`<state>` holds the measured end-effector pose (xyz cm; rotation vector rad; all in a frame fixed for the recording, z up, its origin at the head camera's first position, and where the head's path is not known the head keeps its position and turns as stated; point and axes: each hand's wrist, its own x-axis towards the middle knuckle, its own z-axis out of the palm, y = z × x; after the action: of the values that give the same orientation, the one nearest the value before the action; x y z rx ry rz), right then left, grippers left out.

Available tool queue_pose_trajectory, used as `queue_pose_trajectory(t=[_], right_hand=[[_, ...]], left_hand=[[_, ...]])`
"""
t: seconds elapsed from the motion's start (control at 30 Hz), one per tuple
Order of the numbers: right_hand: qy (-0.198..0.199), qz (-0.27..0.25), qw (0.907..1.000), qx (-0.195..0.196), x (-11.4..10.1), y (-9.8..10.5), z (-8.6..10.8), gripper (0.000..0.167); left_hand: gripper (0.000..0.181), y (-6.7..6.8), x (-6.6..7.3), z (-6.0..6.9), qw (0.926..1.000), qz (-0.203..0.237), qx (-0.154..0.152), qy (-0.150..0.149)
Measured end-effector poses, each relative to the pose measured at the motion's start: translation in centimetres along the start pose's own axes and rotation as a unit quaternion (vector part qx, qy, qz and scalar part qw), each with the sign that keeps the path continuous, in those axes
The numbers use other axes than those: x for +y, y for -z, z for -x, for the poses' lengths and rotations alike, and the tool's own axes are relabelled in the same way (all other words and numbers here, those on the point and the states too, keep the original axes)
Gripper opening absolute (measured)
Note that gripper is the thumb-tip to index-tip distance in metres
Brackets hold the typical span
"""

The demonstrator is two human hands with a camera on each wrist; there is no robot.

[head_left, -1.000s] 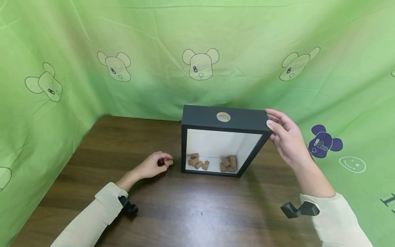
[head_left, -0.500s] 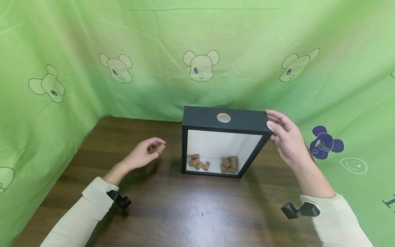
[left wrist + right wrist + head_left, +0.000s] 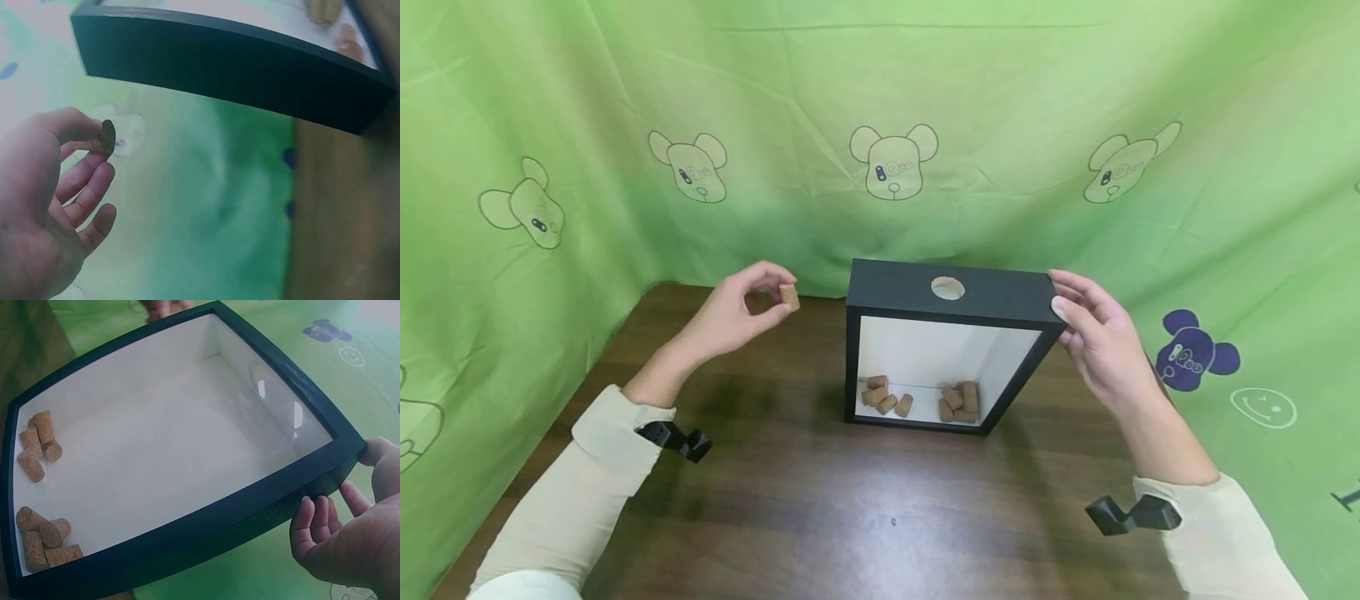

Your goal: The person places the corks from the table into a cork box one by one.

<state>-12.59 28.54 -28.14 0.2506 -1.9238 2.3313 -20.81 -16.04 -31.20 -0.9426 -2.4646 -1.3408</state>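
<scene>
Between thumb and fingers, my left hand [image 3: 727, 310] pinches a cork [image 3: 789, 297] in the air, left of a black box frame [image 3: 951, 283]. The box stands upright on the table, with a clear front, a white inside and a round hole [image 3: 948, 288] in its top face. My right hand [image 3: 1097, 333] grips the box's upper right corner, thumb on the top edge. Several corks [image 3: 883, 395] lie at the bottom left inside, and more corks [image 3: 959, 403] are heaped at the bottom right. In the left wrist view the pinched cork [image 3: 109, 137] shows one round end.
The dark wooden table [image 3: 805, 500] extends in front of and left of the box. A green cloth [image 3: 775, 100] printed with bear faces hangs behind and along both sides. A small black camera mount sits on each wrist.
My left hand has lifted the cork from the table beside the box, up and slightly left, to about the height of the box's top. My right hand keeps holding the corner.
</scene>
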Motion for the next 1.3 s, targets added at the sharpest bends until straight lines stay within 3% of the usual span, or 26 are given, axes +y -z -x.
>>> queue_pose_trajectory(t=[0.27,0.47,0.73,1.03,1.3], right_hand=[[-0.001,0.003,1.0000,0.001,0.0,0.0,0.0,0.036],[0.002,-0.005,1.0000,-0.004,0.1,0.1,0.0,0.037],[0.003,-0.012,0.9999,-0.004,0.1,0.1,-0.1,0.035],[0.002,-0.013,0.9999,-0.006,0.0,0.2,-0.1,0.035],[-0.001,-0.006,1.0000,-0.005,0.0,0.2,0.0,0.037]], left_hand=[[0.033,1.6,4.0,-3.7,0.9982,-0.022,-0.003,-0.056],[0.033,1.4,6.3,-6.0,0.9961,-0.034,-0.023,-0.078],[0.034,-0.7,8.6,-8.3,0.9920,-0.027,-0.069,-0.102],[0.029,-3.7,10.9,-10.5,0.9804,-0.042,-0.129,-0.143],[0.028,-5.6,12.1,-11.5,0.9736,-0.052,-0.166,-0.148]])
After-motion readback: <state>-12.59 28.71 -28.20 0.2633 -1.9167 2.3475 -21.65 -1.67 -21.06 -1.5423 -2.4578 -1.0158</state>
